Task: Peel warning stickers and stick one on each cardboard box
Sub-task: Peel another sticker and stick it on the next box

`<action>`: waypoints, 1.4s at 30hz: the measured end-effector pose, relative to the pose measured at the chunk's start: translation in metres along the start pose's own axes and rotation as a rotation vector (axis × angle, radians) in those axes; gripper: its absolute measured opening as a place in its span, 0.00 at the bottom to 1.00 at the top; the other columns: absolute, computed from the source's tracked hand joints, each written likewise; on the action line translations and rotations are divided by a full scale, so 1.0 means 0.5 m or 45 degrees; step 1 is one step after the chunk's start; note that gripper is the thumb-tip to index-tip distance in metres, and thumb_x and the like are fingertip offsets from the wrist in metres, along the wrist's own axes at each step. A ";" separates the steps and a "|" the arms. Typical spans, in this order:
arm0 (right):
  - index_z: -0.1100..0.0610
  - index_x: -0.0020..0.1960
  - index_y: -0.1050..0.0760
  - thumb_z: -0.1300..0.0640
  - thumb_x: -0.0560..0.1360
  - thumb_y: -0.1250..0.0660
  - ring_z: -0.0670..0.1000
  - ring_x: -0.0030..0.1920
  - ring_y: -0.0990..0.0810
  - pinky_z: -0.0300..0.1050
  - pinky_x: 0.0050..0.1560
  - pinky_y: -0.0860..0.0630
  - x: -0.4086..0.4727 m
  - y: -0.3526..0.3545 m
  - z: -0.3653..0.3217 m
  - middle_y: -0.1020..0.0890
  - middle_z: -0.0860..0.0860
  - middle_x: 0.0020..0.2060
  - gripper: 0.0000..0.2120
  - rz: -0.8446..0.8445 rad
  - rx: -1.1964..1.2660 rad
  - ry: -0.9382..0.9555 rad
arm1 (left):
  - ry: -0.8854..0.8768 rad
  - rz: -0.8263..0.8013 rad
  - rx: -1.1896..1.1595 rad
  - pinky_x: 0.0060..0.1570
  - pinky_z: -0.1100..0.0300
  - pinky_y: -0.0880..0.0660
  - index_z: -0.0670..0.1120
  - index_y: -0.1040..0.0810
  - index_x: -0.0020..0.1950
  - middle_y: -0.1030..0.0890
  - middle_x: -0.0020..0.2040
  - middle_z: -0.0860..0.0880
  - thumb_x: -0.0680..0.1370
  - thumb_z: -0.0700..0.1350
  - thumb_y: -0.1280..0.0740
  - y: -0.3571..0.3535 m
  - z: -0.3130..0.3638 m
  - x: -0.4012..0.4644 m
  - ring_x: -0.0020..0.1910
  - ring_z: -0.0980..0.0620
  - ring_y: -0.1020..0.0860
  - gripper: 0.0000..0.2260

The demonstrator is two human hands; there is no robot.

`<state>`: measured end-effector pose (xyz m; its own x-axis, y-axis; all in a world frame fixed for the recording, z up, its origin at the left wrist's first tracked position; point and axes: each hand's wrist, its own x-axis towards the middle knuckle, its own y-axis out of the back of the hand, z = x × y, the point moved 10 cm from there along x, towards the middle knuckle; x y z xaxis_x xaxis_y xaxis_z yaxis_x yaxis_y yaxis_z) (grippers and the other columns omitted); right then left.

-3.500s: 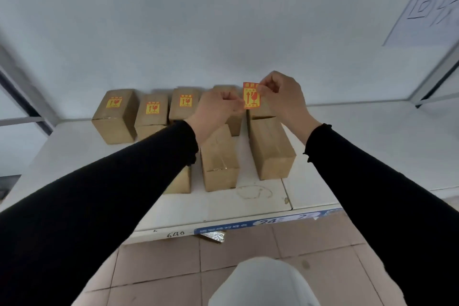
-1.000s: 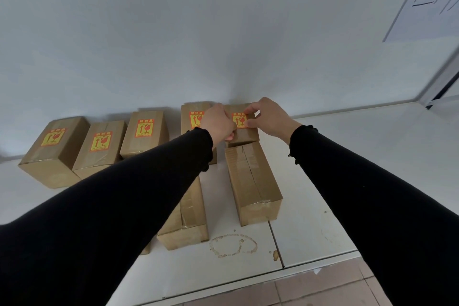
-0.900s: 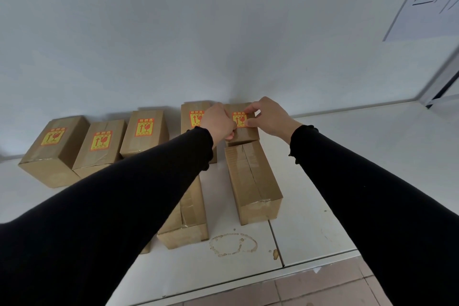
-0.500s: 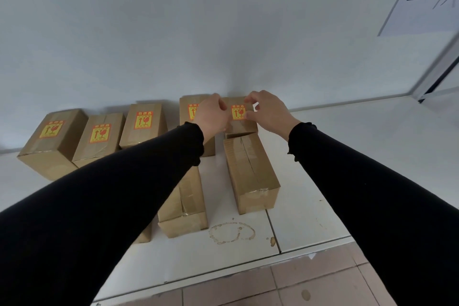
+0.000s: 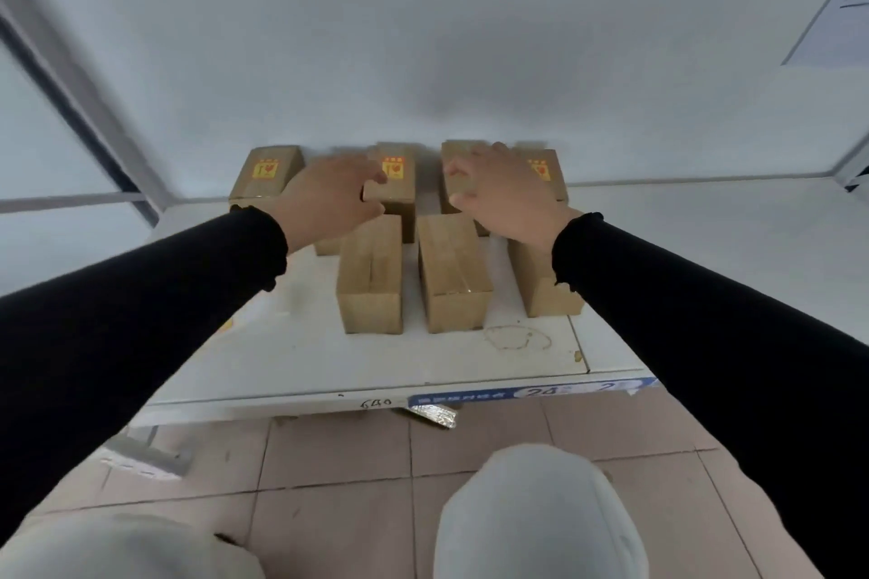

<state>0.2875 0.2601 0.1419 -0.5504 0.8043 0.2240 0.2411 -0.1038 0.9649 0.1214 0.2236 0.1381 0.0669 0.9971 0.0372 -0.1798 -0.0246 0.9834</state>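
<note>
brown boxes, yellow-red stickers, white table

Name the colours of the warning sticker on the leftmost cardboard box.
Yellow with red markings, on the leftmost brown cardboard box; head view.

Table: stands against the wall, its near edge facing the floor.
Far row: boxes along the wall, the far-left box at the left end, the far-right box at the right end.
Stickers: one sticker on the far-left box, another sticker on the middle far box.
Near row: left near box, middle near box just to its right, right near box partly behind a sleeve.
Hands: left hand and right hand above the far row.
</note>
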 end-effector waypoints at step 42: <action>0.54 0.59 0.25 0.58 0.81 0.38 0.53 0.46 0.21 0.45 0.42 0.27 0.076 -0.431 -0.584 0.25 0.51 0.52 0.08 -0.239 0.275 -0.007 | 0.518 -0.059 -0.382 0.52 0.50 0.29 0.47 0.29 0.53 0.25 0.53 0.45 0.75 0.42 0.30 -0.259 -0.570 -0.298 0.55 0.43 0.28 0.11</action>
<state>-0.0188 0.1420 -0.0177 -0.5973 0.8009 0.0427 0.3006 0.1742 0.9377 -0.1450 0.0987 -0.0453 -0.2953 0.9456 -0.1361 -0.4639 -0.0174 0.8857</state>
